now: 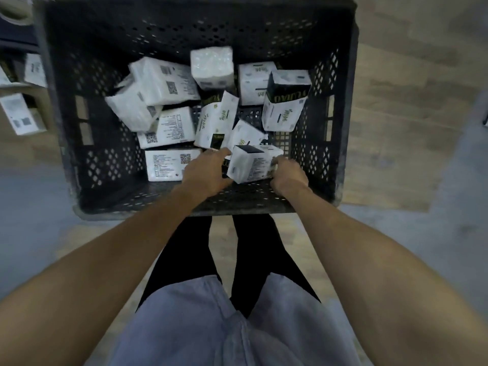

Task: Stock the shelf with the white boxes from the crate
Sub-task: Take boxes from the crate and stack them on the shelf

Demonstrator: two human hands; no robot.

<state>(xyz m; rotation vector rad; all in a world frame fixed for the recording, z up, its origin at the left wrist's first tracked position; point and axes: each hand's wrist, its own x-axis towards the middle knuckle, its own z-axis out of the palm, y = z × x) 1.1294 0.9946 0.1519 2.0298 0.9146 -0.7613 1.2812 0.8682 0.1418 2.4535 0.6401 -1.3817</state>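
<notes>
- Crate (105,143): a black plastic crate with perforated walls stands on the floor (396,101), seen from straight above, directly in front of the person's legs.
- Held white box (250,165): lies low inside the crate, close to the near wall and right of centre. It is tilted, with a dark end panel facing up and a printed side facing the camera.
- Left hand (208,170): reaches over the near rim, with its fingers curled against the left end of the held white box.
- Right hand (289,175): grips the opposite, right end of the same box, fingers wrapped round its edge, so the box is clamped between both hands.
- Loose white boxes (163,80): about ten more lie jumbled across the crate bottom, some flat, some leaning on one another, with barcodes and dark printed bands showing.
- Shelf (18,46): at the upper left edge, beside the crate and blurred. Shelved boxes (14,113) of the same white kind sit on it.
- Person: bare forearms, blue-grey shorts (184,326) and black legwear fill the lower view.
</notes>
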